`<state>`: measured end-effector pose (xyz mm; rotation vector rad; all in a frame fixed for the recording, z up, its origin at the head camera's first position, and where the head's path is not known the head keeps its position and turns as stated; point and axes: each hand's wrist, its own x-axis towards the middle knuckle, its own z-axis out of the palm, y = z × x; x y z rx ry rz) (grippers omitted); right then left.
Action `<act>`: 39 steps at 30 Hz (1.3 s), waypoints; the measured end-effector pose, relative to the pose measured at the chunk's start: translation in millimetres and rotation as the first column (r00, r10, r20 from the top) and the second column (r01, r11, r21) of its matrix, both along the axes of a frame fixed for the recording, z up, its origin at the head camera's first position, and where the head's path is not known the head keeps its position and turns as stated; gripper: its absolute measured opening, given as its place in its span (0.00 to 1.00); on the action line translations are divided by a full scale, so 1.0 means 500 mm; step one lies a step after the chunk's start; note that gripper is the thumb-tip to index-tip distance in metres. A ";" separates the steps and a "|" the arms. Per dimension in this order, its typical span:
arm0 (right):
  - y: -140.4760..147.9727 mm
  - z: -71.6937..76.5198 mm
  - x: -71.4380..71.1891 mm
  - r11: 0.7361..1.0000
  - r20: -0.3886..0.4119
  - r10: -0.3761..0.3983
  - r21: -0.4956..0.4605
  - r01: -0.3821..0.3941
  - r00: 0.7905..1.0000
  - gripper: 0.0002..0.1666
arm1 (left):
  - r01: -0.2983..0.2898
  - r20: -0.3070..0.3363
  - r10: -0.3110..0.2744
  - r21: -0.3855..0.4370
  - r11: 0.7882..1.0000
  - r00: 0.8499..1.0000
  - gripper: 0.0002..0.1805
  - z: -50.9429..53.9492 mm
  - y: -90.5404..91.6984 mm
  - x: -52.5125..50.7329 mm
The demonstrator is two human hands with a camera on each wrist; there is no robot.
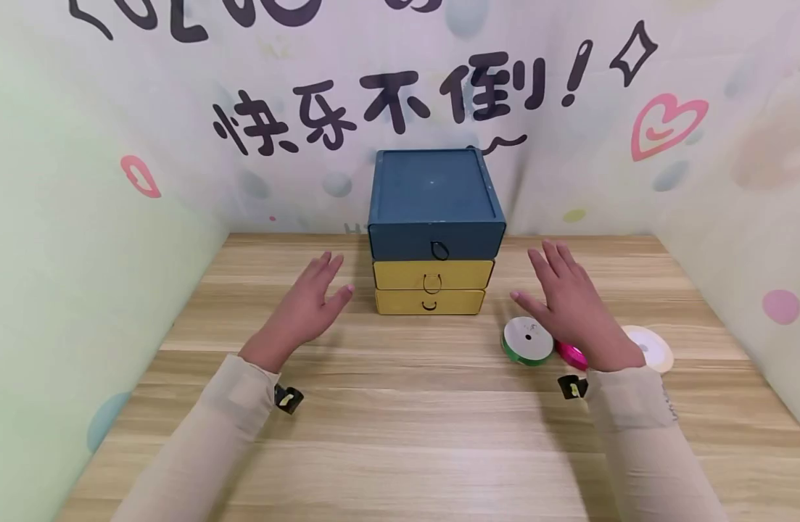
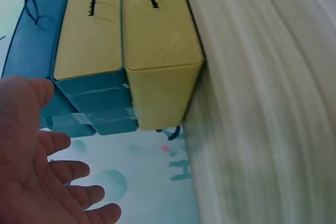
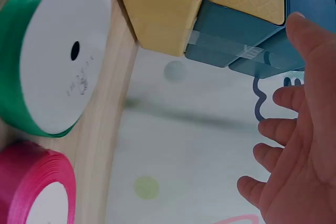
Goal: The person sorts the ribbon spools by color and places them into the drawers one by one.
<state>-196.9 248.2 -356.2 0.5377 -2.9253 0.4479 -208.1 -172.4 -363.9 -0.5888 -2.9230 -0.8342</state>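
Observation:
A drawer box with a blue top [image 1: 437,185] and two yellow drawers [image 1: 432,302] stands at the back of the table, a loop handle on each front. Left of it, my left hand [image 1: 302,312] is held over the table with fingers extended, holding nothing. My right hand [image 1: 572,308] is to the box's right, fingers extended, also holding nothing. Near and partly below it lie a green ribbon roll [image 1: 527,339], a pink ribbon roll [image 1: 572,355] and a white roll [image 1: 650,348]. The right wrist view shows the green roll [image 3: 63,51] beside the pink one [image 3: 37,182].
A wooden table [image 1: 400,435] extends in front of the box. Behind it hangs a white printed cloth [image 1: 295,174] with black characters, and similar cloth walls stand at the left and right sides.

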 end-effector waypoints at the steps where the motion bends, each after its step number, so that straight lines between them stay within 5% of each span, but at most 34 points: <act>1: -0.001 0.002 0.000 1.000 -0.015 0.010 -0.003 -0.010 1.000 0.48 | 0.002 0.009 -0.003 0.022 1.000 1.000 0.36 0.007 0.001 -0.002; 8: -0.007 0.018 0.003 0.999 -0.078 0.038 -0.021 -0.039 0.996 0.47 | -0.020 0.105 0.005 0.144 0.989 0.995 0.34 0.064 0.013 -0.021; 14: -0.014 0.039 0.006 0.999 -0.117 0.040 -0.028 -0.044 0.992 0.46 | -0.088 0.245 0.037 0.200 0.976 0.969 0.37 0.120 0.024 -0.045; 21: -0.020 0.061 0.005 0.997 -0.184 0.051 -0.044 -0.060 0.982 0.44 | -0.138 0.349 -0.008 0.392 0.910 0.937 0.36 0.176 0.049 -0.084; 28: -0.028 0.069 0.003 0.993 -0.269 0.088 -0.051 -0.106 0.959 0.42 | -0.193 0.405 -0.003 0.442 0.876 0.914 0.36 0.204 0.077 -0.112; 39: -0.045 0.087 0.001 0.985 -0.359 0.130 -0.063 -0.163 0.924 0.41 | -0.308 0.525 0.010 0.485 0.819 0.851 0.39 0.227 0.127 -0.147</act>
